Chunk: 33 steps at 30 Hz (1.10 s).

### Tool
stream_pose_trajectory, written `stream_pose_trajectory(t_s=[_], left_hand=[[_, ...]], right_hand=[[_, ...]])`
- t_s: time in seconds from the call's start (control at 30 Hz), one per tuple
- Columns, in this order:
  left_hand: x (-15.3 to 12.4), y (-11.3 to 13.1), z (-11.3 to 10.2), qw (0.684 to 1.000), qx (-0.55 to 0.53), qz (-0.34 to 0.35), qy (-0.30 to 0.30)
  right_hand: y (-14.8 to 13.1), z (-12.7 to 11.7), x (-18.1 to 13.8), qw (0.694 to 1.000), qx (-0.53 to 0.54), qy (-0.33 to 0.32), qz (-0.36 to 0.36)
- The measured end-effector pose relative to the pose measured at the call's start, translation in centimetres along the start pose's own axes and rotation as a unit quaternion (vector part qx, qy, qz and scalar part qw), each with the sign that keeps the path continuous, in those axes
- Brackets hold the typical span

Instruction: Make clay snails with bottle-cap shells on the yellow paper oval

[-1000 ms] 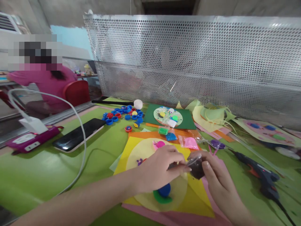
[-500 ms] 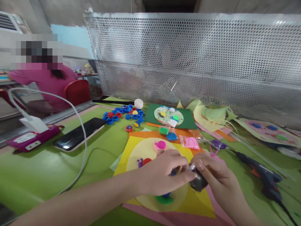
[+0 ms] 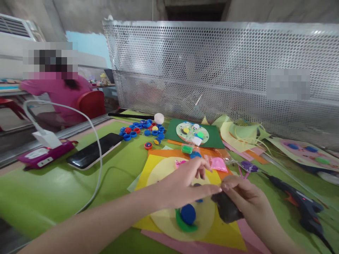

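Observation:
My right hand (image 3: 242,195) pinches the top of a small dark packet (image 3: 228,208), which looks like black clay in clear plastic. Beside it my left hand (image 3: 192,185) has its thumb stretched toward the packet and its fingers apart, bent, holding nothing. Whether the thumb tip touches the packet is hard to tell. Under both hands lies a pale yellow paper circle (image 3: 165,218) on a yellow sheet (image 3: 143,180). On the circle sit a blue bottle cap (image 3: 188,214) and a curved green clay piece (image 3: 185,225). My left hand partly hides a pink clay figure (image 3: 180,163).
Clay packets in green (image 3: 186,149) and pink (image 3: 218,164) lie beyond my hands. A glue gun (image 3: 299,201) rests at right. Blue and red bottle caps (image 3: 136,130), a phone (image 3: 95,150) and a purple power strip (image 3: 43,155) are at left. A perforated metal panel (image 3: 212,63) stands behind.
My left hand has let go of the packet and its fingers have spread. The packet hangs lower from my right hand, and the blue cap shows more fully. The view has shifted slightly.

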<state>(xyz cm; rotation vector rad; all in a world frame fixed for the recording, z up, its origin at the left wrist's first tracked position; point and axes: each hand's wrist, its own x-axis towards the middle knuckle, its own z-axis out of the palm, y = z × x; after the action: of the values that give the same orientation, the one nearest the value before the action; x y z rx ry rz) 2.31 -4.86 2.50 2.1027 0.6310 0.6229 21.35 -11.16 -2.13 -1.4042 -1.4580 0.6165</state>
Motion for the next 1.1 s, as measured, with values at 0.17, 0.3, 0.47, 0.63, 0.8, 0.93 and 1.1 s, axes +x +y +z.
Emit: stream_pose_trajectory(t_s=[0.17, 0.3, 0.47, 0.63, 0.8, 0.93, 1.1], left_hand=[[0.8, -1.6, -0.3, 0.996, -0.038, -0.02, 0.082], [0.9, -2.1, 0.1, 0.996, -0.034, -0.005, 0.088], [0.7, -1.7, 0.0, 0.996, -0.036, -0.007, 0.081], [0.6, -1.6, 0.0, 0.996, -0.046, -0.013, 0.074], [0.7, -1.7, 0.3, 0.985, -0.154, -0.063, 0.054], [0.7, -1.7, 0.8, 0.949, -0.291, -0.122, 0.024], [0.2, -1.5, 2.1, 0.922, -0.348, -0.171, 0.014]], right_hand=[[1.5, -1.9, 1.9, 0.987, -0.067, 0.113, 0.093], [3.3, -2.7, 3.0, 0.984, -0.032, 0.126, 0.12], [4.2, -2.2, 3.0, 0.983, -0.012, 0.159, 0.096], [3.3, -1.6, 2.4, 0.984, -0.081, 0.155, 0.032], [1.8, -1.2, 1.2, 0.942, -0.274, 0.099, -0.164], [0.2, -0.4, -0.3, 0.916, -0.303, 0.046, -0.261], [-1.5, 0.3, -1.3, 0.903, -0.294, 0.066, -0.305]])
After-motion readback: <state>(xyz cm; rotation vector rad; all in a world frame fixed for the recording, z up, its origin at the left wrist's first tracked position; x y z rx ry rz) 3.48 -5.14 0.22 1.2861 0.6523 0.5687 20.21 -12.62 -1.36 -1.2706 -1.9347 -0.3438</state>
